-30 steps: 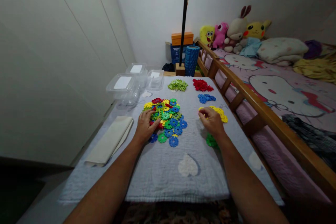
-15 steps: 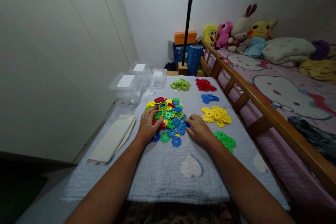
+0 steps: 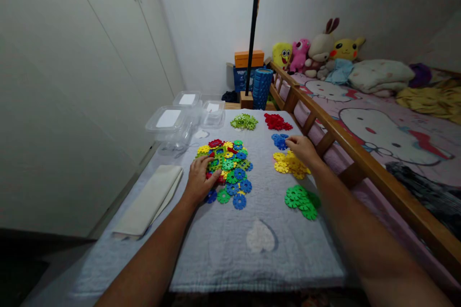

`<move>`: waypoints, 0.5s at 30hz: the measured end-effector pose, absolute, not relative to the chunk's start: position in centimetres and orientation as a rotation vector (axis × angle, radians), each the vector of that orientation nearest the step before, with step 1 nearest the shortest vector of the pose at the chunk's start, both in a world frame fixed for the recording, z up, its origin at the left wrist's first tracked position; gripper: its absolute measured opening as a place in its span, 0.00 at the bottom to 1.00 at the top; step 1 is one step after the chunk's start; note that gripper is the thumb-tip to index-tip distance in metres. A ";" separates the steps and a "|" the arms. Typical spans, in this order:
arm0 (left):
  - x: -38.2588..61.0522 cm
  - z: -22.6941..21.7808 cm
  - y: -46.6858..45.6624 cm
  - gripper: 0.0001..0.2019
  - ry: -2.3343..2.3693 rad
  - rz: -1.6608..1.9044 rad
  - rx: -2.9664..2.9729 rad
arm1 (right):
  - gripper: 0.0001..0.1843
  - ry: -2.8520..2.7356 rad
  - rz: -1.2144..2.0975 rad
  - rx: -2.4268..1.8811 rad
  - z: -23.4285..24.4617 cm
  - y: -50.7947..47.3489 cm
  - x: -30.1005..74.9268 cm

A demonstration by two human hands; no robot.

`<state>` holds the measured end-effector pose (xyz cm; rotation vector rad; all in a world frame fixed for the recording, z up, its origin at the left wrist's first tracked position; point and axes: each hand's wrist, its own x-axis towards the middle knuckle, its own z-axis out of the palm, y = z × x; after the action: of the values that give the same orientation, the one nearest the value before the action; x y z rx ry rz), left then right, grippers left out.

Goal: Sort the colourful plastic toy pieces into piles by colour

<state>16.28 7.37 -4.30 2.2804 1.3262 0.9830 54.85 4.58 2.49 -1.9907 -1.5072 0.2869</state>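
Note:
A mixed pile of plastic snowflake discs (image 3: 227, 165) in red, yellow, green and blue lies on a pale blue cloth (image 3: 252, 249). My left hand (image 3: 199, 178) rests on the pile's left edge, fingers curled onto the pieces. My right hand (image 3: 303, 149) reaches to the small blue pile (image 3: 278, 140), fingertips pinched at its right edge. Sorted piles lie around: light green (image 3: 244, 121), red (image 3: 276, 121), yellow (image 3: 288, 163), dark green (image 3: 301, 198).
Clear plastic containers (image 3: 173, 122) stand at the cloth's far left. A folded beige cloth (image 3: 149, 200) lies at the left. A wooden bed rail (image 3: 342, 139) runs along the right, with plush toys (image 3: 317, 53) beyond. A black pole (image 3: 252, 29) rises behind the cloth.
My right hand has moved from the mixed pile's right edge up and right to the blue pile. My left hand has stayed on the mixed pile.

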 end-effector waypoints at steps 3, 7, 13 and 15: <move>16.3 -4.3 7.4 0.21 1.329 0.973 2.277 | 0.08 -1.133 0.283 -2.081 2.3 6.8 58.2; 16.2 -4.3 7.4 0.20 1.341 0.971 2.267 | 0.05 -0.861 0.280 -2.080 1.5 8.7 59.9; 16.3 -4.2 7.4 0.20 1.328 0.965 2.283 | 0.03 -0.876 0.347 -2.039 0.2 11.1 59.2; 16.2 -4.2 7.4 0.20 1.328 0.974 2.284 | 0.03 -0.913 0.348 -2.029 -0.3 11.7 59.0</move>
<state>16.24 7.39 -4.19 2.2842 1.3285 0.9741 58.98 11.69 -0.27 -2.0292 -0.9128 0.3484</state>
